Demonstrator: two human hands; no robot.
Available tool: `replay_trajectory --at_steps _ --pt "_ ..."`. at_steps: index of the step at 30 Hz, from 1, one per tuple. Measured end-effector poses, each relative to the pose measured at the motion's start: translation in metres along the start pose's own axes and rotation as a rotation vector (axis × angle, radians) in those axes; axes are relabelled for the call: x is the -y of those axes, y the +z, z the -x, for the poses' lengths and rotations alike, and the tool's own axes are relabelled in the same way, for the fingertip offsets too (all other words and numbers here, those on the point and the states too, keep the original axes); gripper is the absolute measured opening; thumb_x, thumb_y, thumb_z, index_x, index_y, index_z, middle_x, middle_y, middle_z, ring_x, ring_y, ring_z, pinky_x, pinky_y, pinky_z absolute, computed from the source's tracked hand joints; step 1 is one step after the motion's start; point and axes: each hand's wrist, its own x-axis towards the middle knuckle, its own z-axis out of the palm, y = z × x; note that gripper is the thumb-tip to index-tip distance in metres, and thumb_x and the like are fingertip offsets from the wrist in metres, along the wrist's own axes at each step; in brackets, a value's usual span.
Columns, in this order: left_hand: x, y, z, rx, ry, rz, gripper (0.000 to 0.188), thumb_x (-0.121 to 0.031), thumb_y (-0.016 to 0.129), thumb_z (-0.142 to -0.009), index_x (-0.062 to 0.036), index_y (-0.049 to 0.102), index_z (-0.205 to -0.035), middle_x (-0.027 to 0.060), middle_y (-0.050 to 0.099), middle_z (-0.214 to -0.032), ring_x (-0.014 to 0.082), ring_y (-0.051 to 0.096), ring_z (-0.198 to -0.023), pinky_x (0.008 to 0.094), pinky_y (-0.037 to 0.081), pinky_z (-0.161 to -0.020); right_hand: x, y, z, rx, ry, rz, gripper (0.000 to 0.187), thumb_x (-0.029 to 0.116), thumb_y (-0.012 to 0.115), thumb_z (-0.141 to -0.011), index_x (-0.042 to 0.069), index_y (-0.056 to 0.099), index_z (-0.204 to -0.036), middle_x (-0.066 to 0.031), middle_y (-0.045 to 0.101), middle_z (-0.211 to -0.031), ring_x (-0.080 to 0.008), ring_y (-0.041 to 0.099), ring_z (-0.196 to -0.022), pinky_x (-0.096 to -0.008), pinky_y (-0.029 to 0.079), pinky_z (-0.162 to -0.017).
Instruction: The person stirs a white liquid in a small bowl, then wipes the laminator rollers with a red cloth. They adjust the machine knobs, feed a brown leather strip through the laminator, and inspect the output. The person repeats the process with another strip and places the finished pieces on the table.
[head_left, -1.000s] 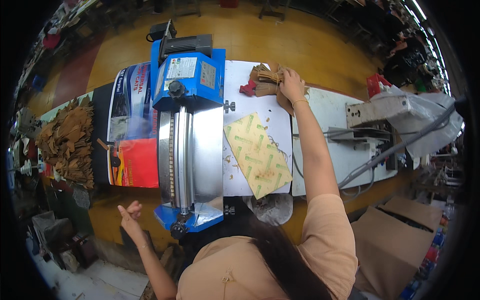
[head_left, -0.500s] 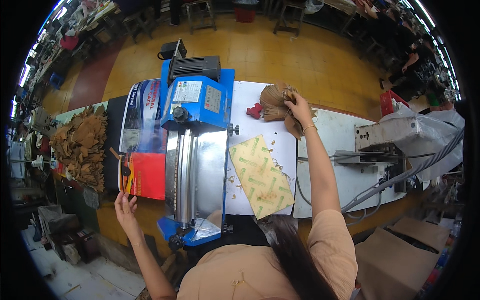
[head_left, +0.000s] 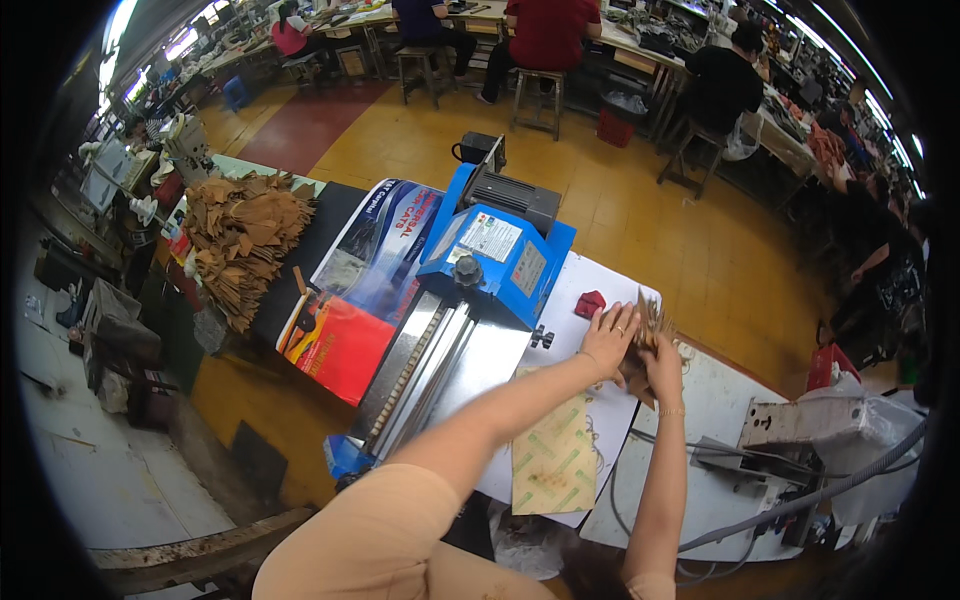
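Note:
Both my hands are at a fanned bundle of flat brown leather-like pieces (head_left: pixel 648 322) on the right side of the white board. My left hand (head_left: pixel 610 345) reaches across and lies over the bundle's left side, its fingers spread against the pieces. My right hand (head_left: pixel 662 372) grips the bundle from the right, fingers bent round it. Part of the bundle is hidden under the hands. A crumpled red cloth (head_left: pixel 590 303) lies just beyond my left hand. Under my left forearm is a yellow sheet with green print (head_left: pixel 555 460), partly covered.
A blue machine with metal rollers (head_left: pixel 500 258) stands left of the board. Beyond it lie a red printed sheet (head_left: pixel 345 350) and a large pile of brown pieces (head_left: pixel 245 240). Cables and a grey hose (head_left: pixel 790 505) run at the right. Several people sit at far benches.
My left hand has left the red sheet's edge and crossed over the machine to the brown bundle. My right hand stays on the bundle, now bunched between both hands. The view has turned.

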Motion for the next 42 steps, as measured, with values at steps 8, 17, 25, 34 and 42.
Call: replay_trajectory --at_steps 8,17,25,34,42 --pt "-0.023 0.088 -0.013 0.296 -0.135 0.153 0.115 -0.049 0.080 -0.057 -0.0208 0.020 -0.150 0.0138 0.014 -0.155 0.0417 0.011 -0.141 0.0525 0.018 -0.113 0.017 -0.001 0.050 -0.014 -0.129 -0.076 0.033 0.014 0.065 -0.081 -0.001 0.060 -0.109 -0.0215 0.064 -0.103 -0.0340 0.060 -0.098 -0.0482 0.022 -0.112" --pt "-0.032 0.071 -0.002 0.179 -0.074 0.021 0.101 -0.048 0.077 -0.067 -0.0183 0.024 -0.147 0.0179 0.020 -0.152 0.0443 0.016 -0.140 0.0569 0.021 -0.109 0.066 -0.117 0.085 -0.523 -0.141 -0.891 0.030 0.013 0.060 -0.093 -0.004 0.054 -0.117 -0.0104 0.065 -0.110 -0.0147 0.058 -0.102 -0.0292 0.044 -0.093" --pt "-0.011 -0.036 0.030 0.670 0.271 0.364 0.106 -0.045 0.080 -0.063 -0.0090 0.026 -0.146 0.0270 0.027 -0.146 0.0393 0.024 -0.138 0.0406 0.025 -0.112 0.098 -0.098 0.148 -0.382 -0.090 -0.344 0.030 0.011 0.063 -0.087 -0.006 0.052 -0.109 -0.0082 0.047 -0.092 -0.0229 0.049 -0.089 -0.0299 0.040 -0.084" --pt "-0.018 -0.128 0.172 -0.074 0.278 0.885 0.075 -0.030 0.074 -0.075 -0.0008 0.035 -0.132 0.0186 0.058 -0.113 0.0346 0.056 -0.102 0.0405 0.042 -0.092 0.187 -0.032 0.156 -0.392 -0.221 -0.922 0.052 0.014 0.076 -0.081 0.002 0.044 -0.119 -0.0093 0.052 -0.114 -0.0185 0.054 -0.102 -0.0311 0.046 -0.089" --pt "-0.008 -0.147 0.198 0.212 -0.056 1.946 0.036 -0.005 0.061 -0.083 -0.0067 0.044 -0.115 0.0038 0.057 -0.092 0.0102 0.059 -0.064 0.0245 0.054 -0.057 0.225 -0.049 0.170 -0.425 -0.450 -0.342 0.011 0.001 0.061 -0.086 -0.003 0.062 -0.096 -0.0124 0.064 -0.097 -0.0236 0.061 -0.091 -0.0316 0.048 -0.081"
